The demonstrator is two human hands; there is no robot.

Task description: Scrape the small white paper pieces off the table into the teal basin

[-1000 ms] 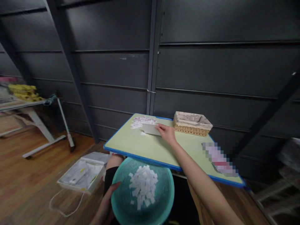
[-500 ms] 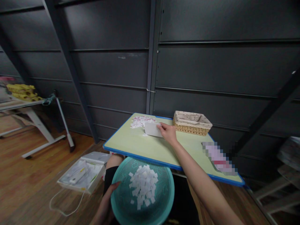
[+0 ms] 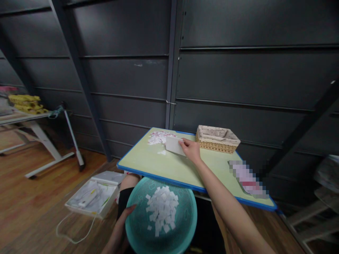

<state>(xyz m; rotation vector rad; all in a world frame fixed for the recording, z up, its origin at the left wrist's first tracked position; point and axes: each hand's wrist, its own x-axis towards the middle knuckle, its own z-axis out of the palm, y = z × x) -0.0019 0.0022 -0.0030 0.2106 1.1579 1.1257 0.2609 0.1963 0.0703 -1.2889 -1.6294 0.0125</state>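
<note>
My right hand (image 3: 191, 149) pinches the right end of a stiff white card (image 3: 174, 146), held on edge over the pale green tabletop (image 3: 148, 165). Just left of the card lies a pile of small paper pieces (image 3: 160, 137), white with some pink. A few white bits (image 3: 161, 152) rest nearer to me, below the card's left end. On my lap sits a teal mesh basket (image 3: 185, 225) with many small white paper squares (image 3: 162, 208) in it. My left hand (image 3: 124, 218) grips this basket's left rim, thumb over the edge and the other fingers hidden.
A cloth-lined wicker basket (image 3: 218, 145) stands at the table's back right. Near the right edge lies a flat, pixelated object (image 3: 247, 179). An open white box (image 3: 92, 199) with a cable is on the floor at left. Dark wall panels (image 3: 127, 77) rise behind the table.
My right hand has moved the card slightly to the right, tilting it. More of the white bits near its left end now show. The left hand and teal basket stay put.
</note>
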